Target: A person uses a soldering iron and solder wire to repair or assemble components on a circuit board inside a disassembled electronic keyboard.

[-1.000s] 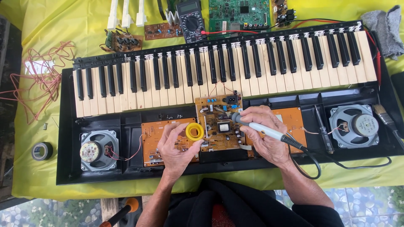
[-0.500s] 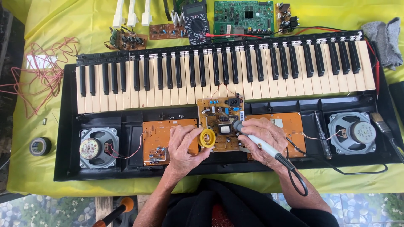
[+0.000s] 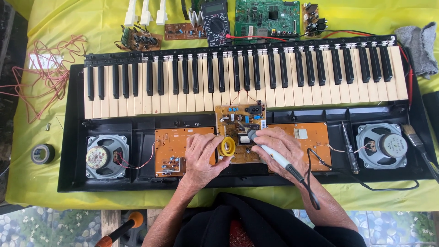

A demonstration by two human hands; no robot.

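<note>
An opened electronic keyboard point(image 3: 73, 137) lies on a yellow cloth. A small brown circuit board point(image 3: 238, 120) sits in its middle, below the keys. My left hand point(image 3: 203, 154) holds a yellow spool of solder point(image 3: 227, 147) at that board's lower left edge. My right hand point(image 3: 281, 148) grips a white soldering iron point(image 3: 270, 153), its tip touching the board's centre. The iron's black cord point(image 3: 315, 174) loops away to the right. Two orange boards point(image 3: 171, 145) flank the middle one.
Speakers point(image 3: 106, 156) sit at both ends of the case, a screwdriver point(image 3: 348, 146) and a brush point(image 3: 414, 136) at the right. Behind the keys lie a multimeter point(image 3: 216, 17), a green board point(image 3: 267, 13) and loose white keys point(image 3: 146, 11). Red wire point(image 3: 50, 73) and black tape point(image 3: 42, 153) lie left.
Both hands have stayed over the middle board. The solder spool has shifted slightly right and down, closer to the iron's tip. The view has drifted a little.
</note>
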